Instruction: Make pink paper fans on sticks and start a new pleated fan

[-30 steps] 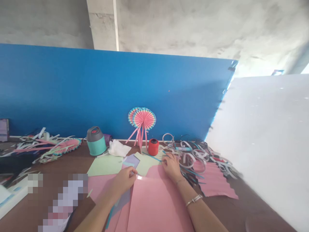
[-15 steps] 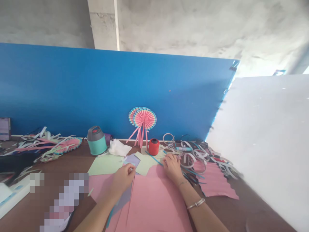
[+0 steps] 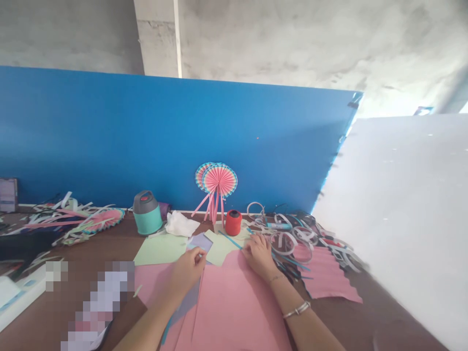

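Observation:
My left hand (image 3: 190,265) is closed above the pink paper sheets (image 3: 237,307), its thumb and fingertips pressed together. Whatever is between them, if anything, is too small to make out. To its right, my right hand (image 3: 258,253) has its fingers bent together at the end of a thin blue paper strip (image 3: 229,239). The strip slants up and left from those fingertips, past a pale green sheet (image 3: 218,247). A grey-blue sheet (image 3: 188,301) lies partly under the pink ones, below my left hand.
A red spool (image 3: 233,223) stands behind the hands, with pleated pink paper fans (image 3: 219,180) upright against the blue partition (image 3: 109,131). A teal container (image 3: 147,217) and crumpled tissue (image 3: 181,224) are left. Curled white strips (image 3: 285,243) and a pleated pink sheet (image 3: 332,273) lie right.
My right hand has shifted very slightly left, and the blue strip's end with it. My left hand stays nearly in place.

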The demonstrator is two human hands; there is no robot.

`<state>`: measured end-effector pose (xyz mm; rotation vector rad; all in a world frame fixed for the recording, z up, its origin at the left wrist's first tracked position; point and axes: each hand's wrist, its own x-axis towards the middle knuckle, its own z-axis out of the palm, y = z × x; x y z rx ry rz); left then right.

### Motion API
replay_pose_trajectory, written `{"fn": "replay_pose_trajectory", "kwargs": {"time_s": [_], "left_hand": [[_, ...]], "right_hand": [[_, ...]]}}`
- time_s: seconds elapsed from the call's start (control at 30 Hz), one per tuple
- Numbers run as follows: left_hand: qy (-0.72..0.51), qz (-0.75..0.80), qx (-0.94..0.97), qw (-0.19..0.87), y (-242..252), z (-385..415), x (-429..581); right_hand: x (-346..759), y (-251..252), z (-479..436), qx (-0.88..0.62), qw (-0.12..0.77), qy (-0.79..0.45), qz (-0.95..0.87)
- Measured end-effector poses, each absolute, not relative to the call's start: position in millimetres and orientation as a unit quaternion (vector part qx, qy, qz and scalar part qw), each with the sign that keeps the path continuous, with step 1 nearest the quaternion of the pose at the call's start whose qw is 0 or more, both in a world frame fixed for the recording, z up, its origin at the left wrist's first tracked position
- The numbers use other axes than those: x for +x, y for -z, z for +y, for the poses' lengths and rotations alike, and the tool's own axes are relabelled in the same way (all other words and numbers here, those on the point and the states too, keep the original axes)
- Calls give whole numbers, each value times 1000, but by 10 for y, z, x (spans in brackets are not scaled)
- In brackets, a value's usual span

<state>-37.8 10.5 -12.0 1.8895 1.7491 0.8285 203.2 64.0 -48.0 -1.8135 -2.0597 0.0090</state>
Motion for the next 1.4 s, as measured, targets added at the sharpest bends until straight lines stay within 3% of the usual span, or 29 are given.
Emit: {"fn": "replay_pose_trajectory", "kwargs": {"time_s": [0.5,1.07,1.27,1.4], "left_hand": [[-316,626,679,219,160,103,-391],[-318,621,684,213,214,118,-395],[-402,569,705,134,382,251,-454],[-406,551,716,134,389,277,-481]], "right_hand": [[2018,479,587,-641,206,37,-738],[2042,341,563,-648,182,-22,-740],[1976,180,462,-559,251,-128,-780],[1972,220,479,-515,285,-208,-782]]}}
